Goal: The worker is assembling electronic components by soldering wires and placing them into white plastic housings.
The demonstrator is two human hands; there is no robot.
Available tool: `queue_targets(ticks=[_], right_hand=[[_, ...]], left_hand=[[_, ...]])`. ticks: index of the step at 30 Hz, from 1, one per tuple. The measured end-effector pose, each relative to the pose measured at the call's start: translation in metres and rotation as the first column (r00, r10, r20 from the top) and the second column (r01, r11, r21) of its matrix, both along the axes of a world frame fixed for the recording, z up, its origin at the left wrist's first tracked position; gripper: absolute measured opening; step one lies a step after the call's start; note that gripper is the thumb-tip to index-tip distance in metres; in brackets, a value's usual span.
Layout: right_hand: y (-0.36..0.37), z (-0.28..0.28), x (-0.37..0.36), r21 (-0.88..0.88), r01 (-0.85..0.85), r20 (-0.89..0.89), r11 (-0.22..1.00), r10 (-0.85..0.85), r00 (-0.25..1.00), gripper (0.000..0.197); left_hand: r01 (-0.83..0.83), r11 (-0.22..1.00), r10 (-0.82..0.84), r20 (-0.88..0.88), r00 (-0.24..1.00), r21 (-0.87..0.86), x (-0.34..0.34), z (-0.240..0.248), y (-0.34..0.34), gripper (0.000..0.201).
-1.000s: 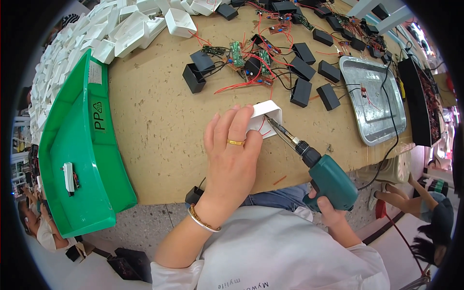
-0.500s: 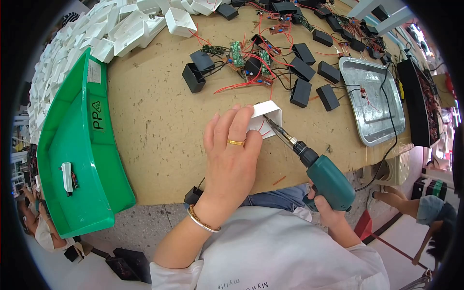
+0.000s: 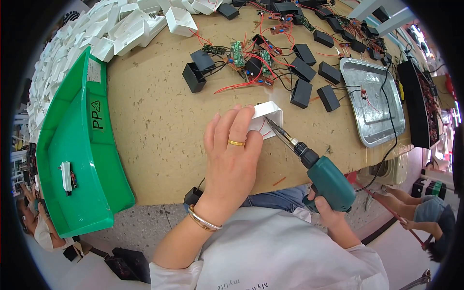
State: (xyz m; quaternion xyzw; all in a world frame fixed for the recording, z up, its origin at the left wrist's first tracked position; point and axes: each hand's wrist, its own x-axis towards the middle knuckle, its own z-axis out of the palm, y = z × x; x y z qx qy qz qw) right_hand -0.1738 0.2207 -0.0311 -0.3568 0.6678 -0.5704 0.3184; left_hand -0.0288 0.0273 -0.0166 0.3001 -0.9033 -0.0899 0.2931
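My left hand (image 3: 231,154) grips a small white plastic housing (image 3: 267,109) over the table, its open side turned to the right. A thin red wire shows inside it. My right hand (image 3: 326,208) is wrapped round the handle of a green soldering gun (image 3: 331,183) with a black cable. The gun's metal tip reaches into the housing; what it touches there is too small to tell. Next to my left wrist, at the table's front edge, hangs a black box (image 3: 193,195) on a thin cable.
A green bin (image 3: 104,159) with one white assembly stands at left, beside heaped white housings (image 3: 130,36). Black boxes (image 3: 300,93), circuit boards (image 3: 237,53) and red wires lie at the back. A metal tray (image 3: 372,133) lies at right. A person (image 3: 430,217) holds a red-handled tool.
My hands, the housing and the soldering gun stay almost in place. On the right, the other person's arm and the red-handled tool have shifted.
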Motion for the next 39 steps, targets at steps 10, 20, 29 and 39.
queue_targets(ticks=[10, 20, 29, 39], right_hand=[[0.004, -0.004, -0.005, -0.001, -0.063, -0.07, 0.998, 0.063, 0.996, 0.037], [0.012, -0.011, -0.006, -0.041, -0.066, 0.061, 0.997, 0.069, 0.996, 0.061], [0.022, -0.016, -0.011, -0.064, -0.124, 0.037, 0.99, 0.127, 0.991, 0.071], [0.016, -0.011, -0.008, -0.155, -0.099, 0.108, 0.983, 0.117, 0.987, 0.061]], left_hand=[[0.002, 1.0, -0.003, 0.005, 1.0, 0.011, 0.0, 0.001, 0.0, 0.013], [0.0, 1.0, 0.0, 0.016, 1.0, 0.012, 0.001, 0.001, 0.0, 0.013], [-0.013, 0.997, 0.013, 0.001, 1.0, 0.072, 0.003, 0.005, -0.002, 0.014], [0.056, 0.988, -0.05, -0.049, 0.998, 0.144, 0.01, 0.007, -0.007, 0.015]])
